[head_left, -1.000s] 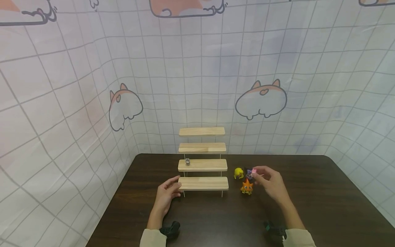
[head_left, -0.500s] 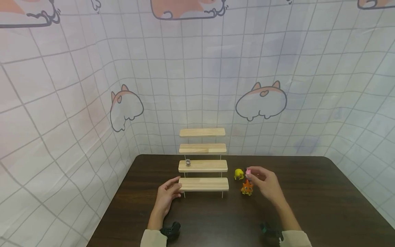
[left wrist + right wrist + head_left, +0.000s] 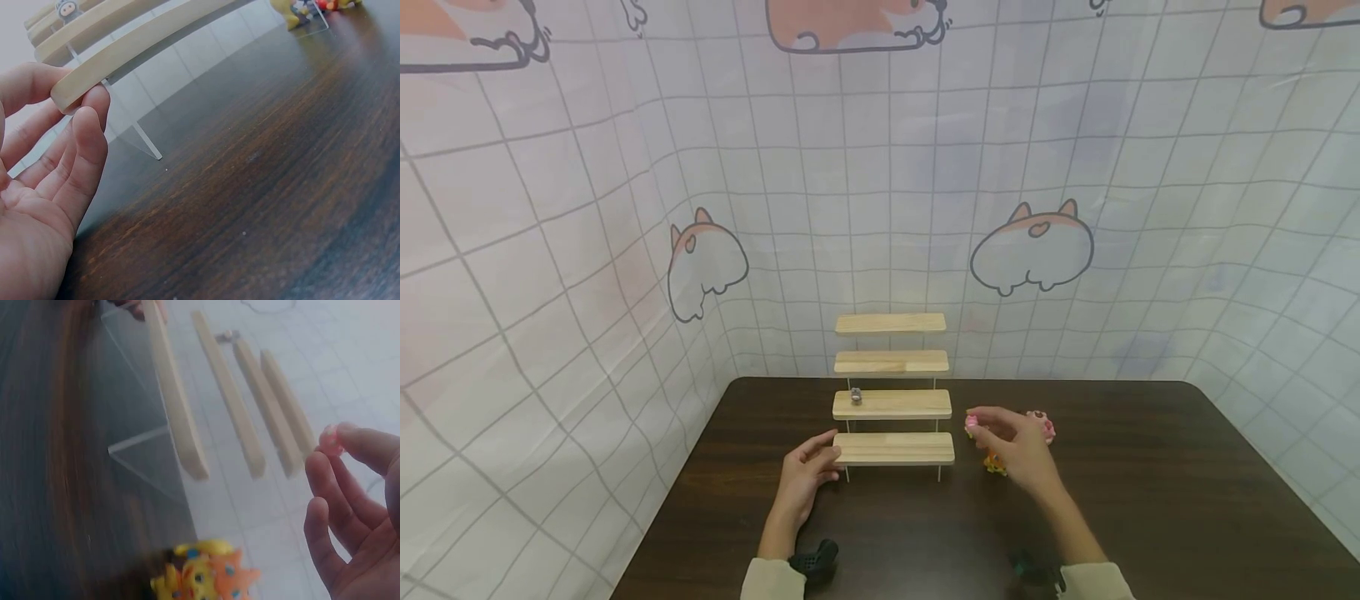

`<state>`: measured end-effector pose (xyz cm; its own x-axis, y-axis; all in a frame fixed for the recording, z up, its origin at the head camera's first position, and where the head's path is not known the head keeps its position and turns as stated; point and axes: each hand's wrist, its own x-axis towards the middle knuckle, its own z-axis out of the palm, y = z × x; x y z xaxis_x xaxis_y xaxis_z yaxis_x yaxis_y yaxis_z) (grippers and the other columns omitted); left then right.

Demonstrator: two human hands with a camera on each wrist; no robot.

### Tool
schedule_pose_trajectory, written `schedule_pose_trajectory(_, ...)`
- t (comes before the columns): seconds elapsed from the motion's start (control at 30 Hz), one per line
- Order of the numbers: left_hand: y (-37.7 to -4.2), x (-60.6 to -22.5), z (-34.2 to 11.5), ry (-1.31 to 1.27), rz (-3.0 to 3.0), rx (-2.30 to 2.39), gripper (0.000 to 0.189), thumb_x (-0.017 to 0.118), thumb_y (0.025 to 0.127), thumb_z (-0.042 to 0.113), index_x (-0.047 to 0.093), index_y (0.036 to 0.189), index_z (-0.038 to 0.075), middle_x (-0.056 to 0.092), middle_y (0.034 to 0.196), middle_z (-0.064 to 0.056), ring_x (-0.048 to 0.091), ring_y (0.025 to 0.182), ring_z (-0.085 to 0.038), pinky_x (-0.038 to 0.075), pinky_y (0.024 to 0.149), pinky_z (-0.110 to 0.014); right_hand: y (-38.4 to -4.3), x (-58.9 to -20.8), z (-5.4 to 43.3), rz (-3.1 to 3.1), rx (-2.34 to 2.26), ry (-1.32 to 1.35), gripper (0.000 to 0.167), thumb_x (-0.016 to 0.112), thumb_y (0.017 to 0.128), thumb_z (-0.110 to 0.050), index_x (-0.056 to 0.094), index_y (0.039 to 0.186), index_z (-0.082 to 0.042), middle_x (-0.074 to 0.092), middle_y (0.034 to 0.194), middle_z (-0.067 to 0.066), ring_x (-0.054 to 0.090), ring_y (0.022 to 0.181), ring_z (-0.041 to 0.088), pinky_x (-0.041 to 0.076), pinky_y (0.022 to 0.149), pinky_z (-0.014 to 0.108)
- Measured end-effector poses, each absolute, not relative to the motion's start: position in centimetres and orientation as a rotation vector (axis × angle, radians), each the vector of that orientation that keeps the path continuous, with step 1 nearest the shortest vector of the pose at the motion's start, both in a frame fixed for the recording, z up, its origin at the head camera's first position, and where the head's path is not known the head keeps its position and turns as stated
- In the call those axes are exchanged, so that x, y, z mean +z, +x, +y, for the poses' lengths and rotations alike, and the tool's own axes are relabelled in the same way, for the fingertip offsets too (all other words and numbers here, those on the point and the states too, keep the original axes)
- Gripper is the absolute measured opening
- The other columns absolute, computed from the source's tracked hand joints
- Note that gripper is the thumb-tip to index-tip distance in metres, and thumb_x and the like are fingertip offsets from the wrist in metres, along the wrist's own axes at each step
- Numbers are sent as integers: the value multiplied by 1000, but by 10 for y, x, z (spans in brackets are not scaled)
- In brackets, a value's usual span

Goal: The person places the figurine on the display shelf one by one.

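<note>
A stepped wooden display shelf (image 3: 893,448) with clear supports stands on the table. My left hand (image 3: 801,477) holds the left end of its lowest plank, thumb and fingers about the edge in the left wrist view. My right hand (image 3: 1026,450) pinches a small pink figurine (image 3: 332,440) between thumb and fingertip, in the air just right of the shelf. A small grey figurine (image 3: 856,397) sits at the left of the second plank from the bottom. Partly hidden behind my right hand are an orange figurine (image 3: 234,573) and a yellow figurine (image 3: 197,578).
A pink figure (image 3: 1042,425) shows behind my right hand on the dark wooden table (image 3: 1150,483). White grid-patterned cloth (image 3: 887,208) with cartoon dogs surrounds the table at the back and sides.
My right hand has moved left towards the shelf with the pink figurine, now covering much of the figurine group and uncovering the pink figure behind. My left hand stays on the plank.
</note>
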<state>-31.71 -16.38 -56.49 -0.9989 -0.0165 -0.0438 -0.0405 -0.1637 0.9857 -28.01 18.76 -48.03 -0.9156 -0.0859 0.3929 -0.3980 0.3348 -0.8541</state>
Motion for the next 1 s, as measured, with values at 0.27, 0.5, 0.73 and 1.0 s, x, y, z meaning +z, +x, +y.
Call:
schedule_pose_trajectory(0.27, -319, -564, -163, -88, 2010, 2382, 47, 71, 96, 12, 59, 141, 0, 73, 97, -2, 68, 76, -14, 58, 65, -25, -283, -477, 161, -2304, 1615, 410, 25, 77, 92, -20, 77, 115, -8, 77, 100, 14, 71, 75, 10, 55, 58, 26)
schedule_pose_trajectory(0.5, -319, -564, -163, -78, 2005, 2385, 48, 72, 96, 12, 59, 141, 0, 73, 95, -1, 69, 76, -14, 58, 66, -25, -294, -471, 143, -2325, 1633, 454, 28, 77, 93, -21, 76, 116, -6, 79, 101, 13, 76, 85, 22, 57, 71, 22)
schedule_pose_trajectory(0.73, -319, -566, -165, -73, 2009, 2387, 48, 73, 95, 12, 60, 139, -1, 74, 94, -2, 69, 76, -14, 59, 65, -25, -307, -463, 125, -2361, 1677, 415, 32, 78, 92, -23, 75, 120, -6, 76, 108, 18, 75, 82, 32, 57, 67, 32)
schedule_pose_trajectory(1.0, -318, -565, -165, -78, 1996, 2396, 48, 73, 94, 11, 60, 139, -1, 73, 95, -2, 69, 76, -14, 59, 65, -25, -323, -457, 111, -2391, 1681, 399, 29, 78, 93, -25, 76, 117, -10, 78, 109, 14, 77, 83, 26, 61, 71, 33)
